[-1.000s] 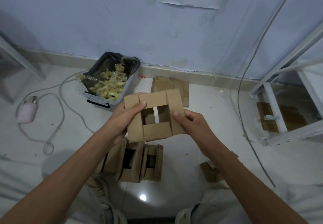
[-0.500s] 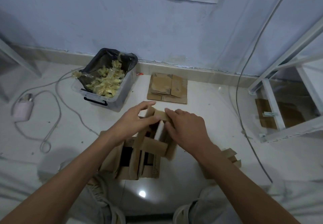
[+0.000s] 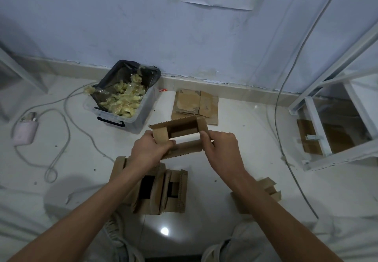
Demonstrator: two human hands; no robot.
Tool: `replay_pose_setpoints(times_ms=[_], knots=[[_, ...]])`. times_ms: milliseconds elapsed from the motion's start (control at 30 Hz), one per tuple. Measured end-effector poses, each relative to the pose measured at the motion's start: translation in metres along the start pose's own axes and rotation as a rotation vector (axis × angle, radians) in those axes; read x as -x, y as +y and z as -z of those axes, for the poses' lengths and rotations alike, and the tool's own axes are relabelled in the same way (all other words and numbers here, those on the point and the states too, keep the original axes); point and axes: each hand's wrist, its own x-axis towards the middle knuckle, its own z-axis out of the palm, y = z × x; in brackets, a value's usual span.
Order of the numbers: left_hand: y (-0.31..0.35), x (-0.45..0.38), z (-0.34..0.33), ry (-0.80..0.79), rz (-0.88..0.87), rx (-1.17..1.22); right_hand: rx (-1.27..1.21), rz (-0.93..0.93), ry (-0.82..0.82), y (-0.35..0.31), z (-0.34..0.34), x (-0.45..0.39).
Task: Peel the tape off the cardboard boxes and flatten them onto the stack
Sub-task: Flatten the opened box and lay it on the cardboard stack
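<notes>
Fingers (image 3: 204,139) curled round opened box (image 3: 180,137)

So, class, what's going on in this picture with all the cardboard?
A person sits on the floor holding an opened cardboard box up with both hands: the left hand grips its left end, the right hand its right. A stack of flattened boxes lies by the wall, beside a bin full of crumpled tape. More boxes wait near the person's knees.
</notes>
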Motion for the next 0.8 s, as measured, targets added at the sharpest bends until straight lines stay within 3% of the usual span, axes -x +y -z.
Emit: replay_pose_setpoints(times_ms=[67, 200, 333, 400, 500, 600, 667, 800], knots=[[0.001, -0.002, 0.005, 0.010, -0.038, -0.055, -0.057, -0.025, -0.008, 0.001, -0.002, 0.000], [0.010, 0.004, 0.007, -0.031, -0.109, 0.264, -0.240, -0.167, -0.043, 0.008, -0.001, -0.005], [0.004, -0.001, 0.012, -0.004, -0.177, 0.322, -0.924, -0.637, -0.275, 0.011, 0.028, -0.018], [0.003, -0.001, 0.014, -0.084, -0.158, 0.470, -1.047, -0.734, -0.359, 0.016, 0.041, -0.023], [0.003, -0.001, 0.031, -0.438, -0.209, 0.603, -0.975, -0.628, -0.472, 0.023, 0.050, -0.022], [0.005, -0.009, 0.070, -0.806, -0.183, 0.733, -1.002, -0.517, -0.463, 0.025, 0.050, -0.020], [0.007, -0.012, 0.092, -0.765, -0.168, 0.692, -1.009, -0.368, -0.438, 0.024, 0.046, -0.021], [0.019, 0.006, 0.078, -0.424, -0.331, 0.134, -0.832, -0.083, -0.477, 0.011, 0.041, -0.017]])
